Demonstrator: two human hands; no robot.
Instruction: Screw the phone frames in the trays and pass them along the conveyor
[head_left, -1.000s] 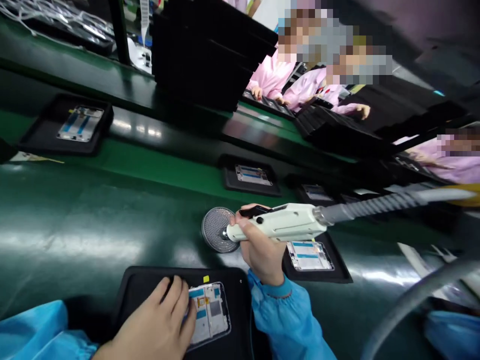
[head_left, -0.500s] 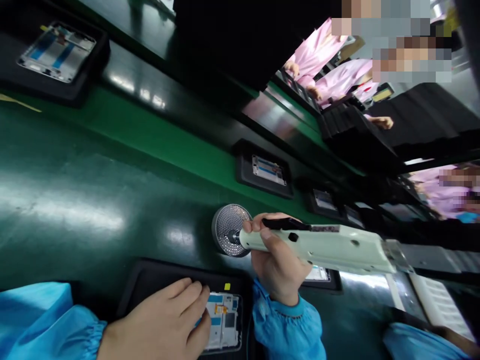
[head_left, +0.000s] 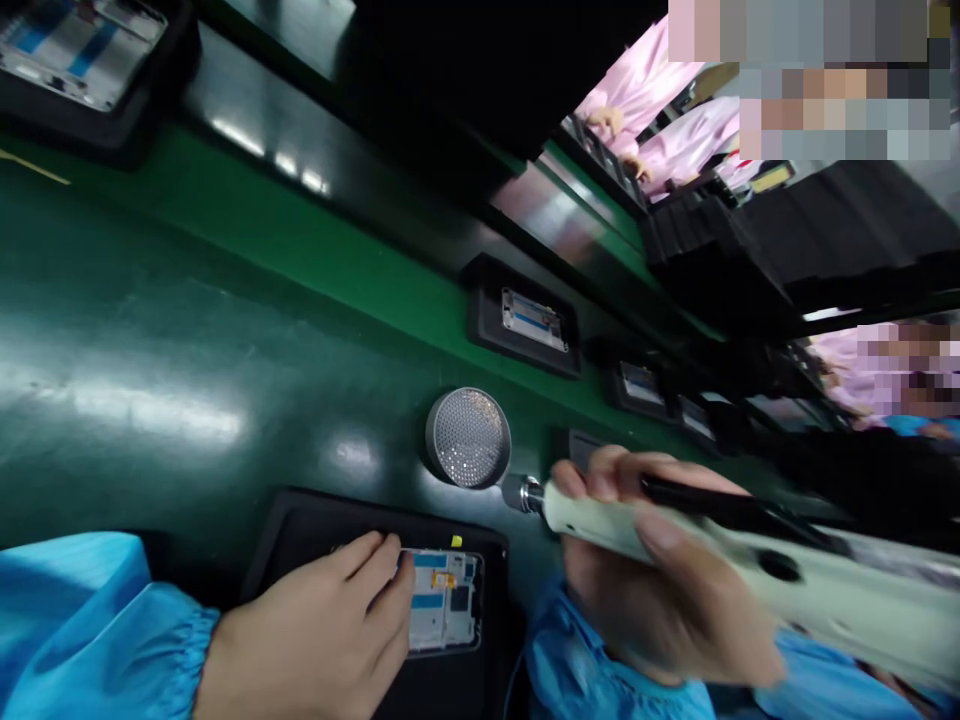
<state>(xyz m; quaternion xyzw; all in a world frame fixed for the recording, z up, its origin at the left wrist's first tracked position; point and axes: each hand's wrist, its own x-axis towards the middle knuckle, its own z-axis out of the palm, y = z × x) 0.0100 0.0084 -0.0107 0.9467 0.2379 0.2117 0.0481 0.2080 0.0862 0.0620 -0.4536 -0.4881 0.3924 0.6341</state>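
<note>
My right hand (head_left: pixel 645 580) is wrapped around a pale green electric screwdriver (head_left: pixel 862 610) with a black lever along its side. Its tip points left and sits just off the lower right rim of a round metal screw dish (head_left: pixel 469 440), whose surface is dotted with holes. My left hand (head_left: pixel 322 620) lies with fingers stretched out over the left part of an opened phone (head_left: pixel 446 620), which shows blue strips and an orange flex cable. That phone rests in a black foam tray (head_left: pixel 300 515). Any screw on the driver's tip is too small to tell.
Another phone in a black tray (head_left: pixel 135 120) stands at the upper left. More trays, such as one black tray (head_left: pixel 480 310), line the green bench (head_left: pixel 187 350) towards the right. Black stacked trays (head_left: pixel 697 235) and people in pink sleeves (head_left: pixel 630 70) are beyond.
My right hand has drawn the screwdriver rightward and nearer to me, so its tip has left the screw dish. My left hand stays over the phone, while the view has shifted slightly.
</note>
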